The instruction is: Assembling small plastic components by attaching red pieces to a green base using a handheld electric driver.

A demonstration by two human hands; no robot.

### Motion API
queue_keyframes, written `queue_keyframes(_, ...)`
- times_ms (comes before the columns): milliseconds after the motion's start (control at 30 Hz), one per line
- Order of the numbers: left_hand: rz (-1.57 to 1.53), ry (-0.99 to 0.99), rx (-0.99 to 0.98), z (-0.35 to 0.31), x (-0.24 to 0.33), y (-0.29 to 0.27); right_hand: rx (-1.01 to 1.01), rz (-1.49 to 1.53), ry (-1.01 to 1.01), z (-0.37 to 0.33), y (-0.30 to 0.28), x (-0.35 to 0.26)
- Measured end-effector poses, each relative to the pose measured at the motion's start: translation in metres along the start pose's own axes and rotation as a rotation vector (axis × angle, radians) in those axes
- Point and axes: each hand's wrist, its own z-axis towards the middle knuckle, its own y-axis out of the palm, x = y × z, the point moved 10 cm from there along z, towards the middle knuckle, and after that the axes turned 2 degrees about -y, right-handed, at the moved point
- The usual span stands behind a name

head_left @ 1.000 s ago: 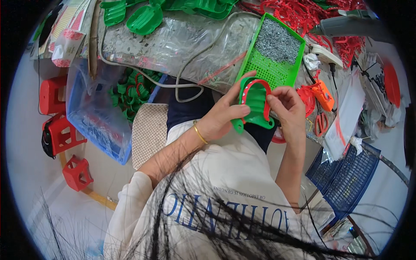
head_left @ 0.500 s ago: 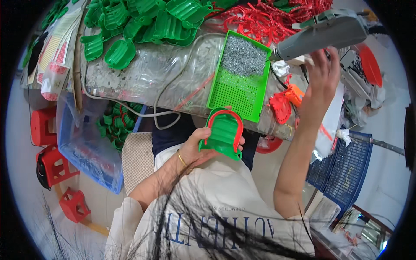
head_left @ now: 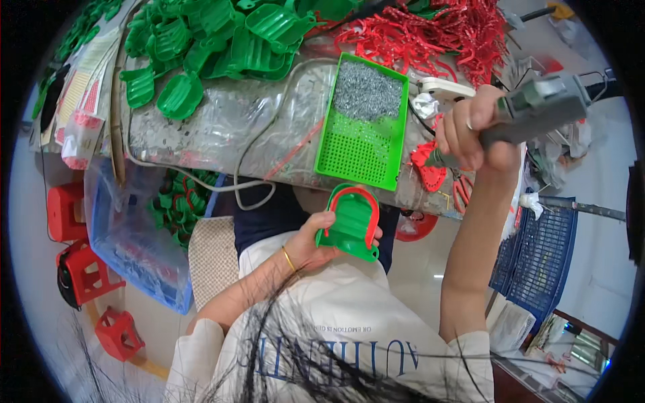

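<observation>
My left hand (head_left: 310, 243) grips a green plastic scoop-shaped part (head_left: 351, 227) by its sides, just in front of the table edge. A red U-shaped strip (head_left: 372, 227) lies along the part's rim. My right hand (head_left: 476, 127) is wrapped round a grey electric screwdriver (head_left: 541, 107), held right of the green tray (head_left: 356, 162). The driver's nose points down to the left, over a red flat piece (head_left: 430, 176). Small silvery screws (head_left: 368, 91) are heaped in the far half of the tray; its near half shows a perforated bottom.
Green parts (head_left: 228, 40) pile up at the back left, red strips (head_left: 430, 33) at the back right. A pale cable (head_left: 252, 138) crosses the table. A blue crate (head_left: 134, 248) with more green parts and red stools (head_left: 117, 332) stand at the left.
My right hand has closed round the electric screwdriver and swung it away from the tray, nearer to me. The left hand still holds the green part, slightly lower in view.
</observation>
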Motion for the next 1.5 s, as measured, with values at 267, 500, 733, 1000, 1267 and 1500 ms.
queue_keyframes(267,0.009,0.028,0.057,0.011,-0.002,-0.012,0.939,-0.368,-0.185,-0.056,-0.028,0.011)
queue_keyframes(500,0.019,0.056,0.064,0.004,0.000,-0.018,0.942,-0.307,-0.247,-0.062,-0.050,0.069)
queue_keyframes(733,0.032,0.069,0.058,0.004,0.002,-0.023,0.939,-0.311,-0.245,-0.060,-0.057,0.087)
queue_keyframes(1000,0.020,0.077,0.056,0.005,0.005,-0.026,0.941,-0.360,-0.232,-0.061,-0.058,0.096)
queue_keyframes(1267,-0.003,0.084,0.029,0.006,0.007,-0.027,0.952,-0.352,-0.234,-0.058,-0.058,0.097)
queue_keyframes(1500,-0.002,0.114,0.006,0.006,0.009,-0.022,0.964,-0.360,-0.234,-0.061,-0.057,0.098)
